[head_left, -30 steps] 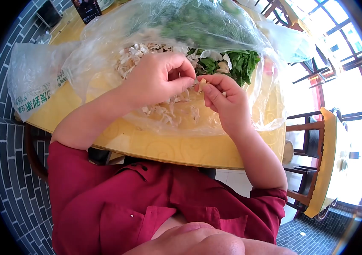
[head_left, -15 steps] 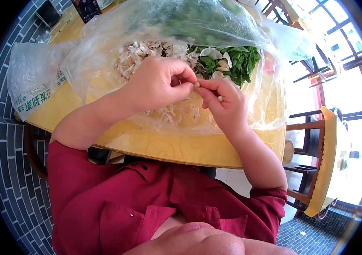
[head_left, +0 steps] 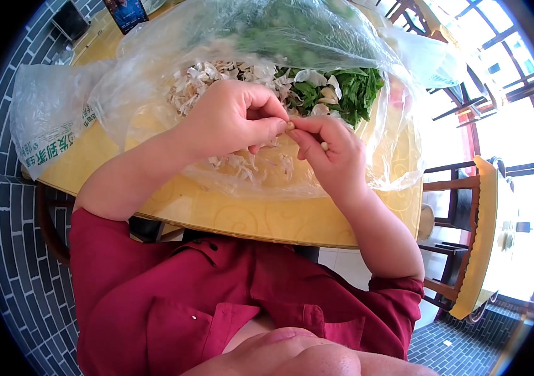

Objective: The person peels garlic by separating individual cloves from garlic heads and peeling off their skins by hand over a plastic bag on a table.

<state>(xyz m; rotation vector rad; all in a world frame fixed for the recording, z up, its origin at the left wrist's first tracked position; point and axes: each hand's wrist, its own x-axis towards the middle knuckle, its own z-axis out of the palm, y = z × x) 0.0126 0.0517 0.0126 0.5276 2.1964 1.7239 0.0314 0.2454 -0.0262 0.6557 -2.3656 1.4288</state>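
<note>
A small garlic clove [head_left: 290,126] sits between the fingertips of both hands, above the plastic bag. My left hand [head_left: 232,119] is closed, its thumb and forefinger pinching the clove from the left. From the other side my right hand [head_left: 336,153] pinches the same clove, and a second pale clove [head_left: 324,146] shows tucked against its fingers. Behind the hands lie a heap of dry garlic skins [head_left: 195,84] and cut green leaves [head_left: 361,91]. Several larger cloves [head_left: 328,96] rest beside the leaves. Loose skins [head_left: 242,164] lie below my left hand.
A clear plastic bag [head_left: 126,94] spreads over the yellow table [head_left: 235,216], covering more greens at the back. A phone [head_left: 126,14] with a lit screen stands at the far left. Another table [head_left: 489,238] and chairs are at the right.
My left hand has shifted slightly, with its thumb now closer against the clove. My right hand stays almost still. The phone's screen picture has changed.
</note>
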